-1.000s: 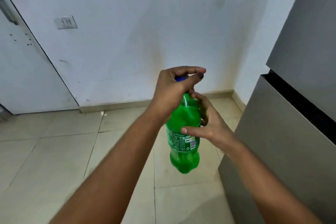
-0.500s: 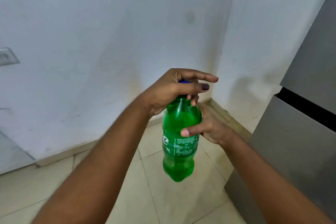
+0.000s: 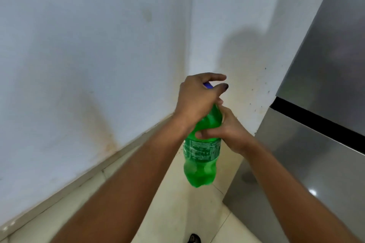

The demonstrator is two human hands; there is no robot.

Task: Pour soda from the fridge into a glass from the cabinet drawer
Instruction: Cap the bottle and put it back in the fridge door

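A green plastic soda bottle (image 3: 200,163) with a printed label hangs upright in the air in front of me. My left hand (image 3: 194,100) covers its top, fingers wrapped over the blue cap (image 3: 207,85), of which only a sliver shows. My right hand (image 3: 227,132) grips the bottle's shoulder from the right, its thumb across the front. No glass is in view.
A grey steel fridge (image 3: 308,156) stands at the right, its doors shut, with a dark gap between upper and lower door. A stained white wall (image 3: 88,65) fills the left and back. Beige floor tiles (image 3: 173,213) lie below; a dark foot (image 3: 194,238) shows at the bottom edge.
The view has swung right and up towards the wall corner; door and wall switch have left the frame. Both hands keep their hold on the bottle, which stays centred.
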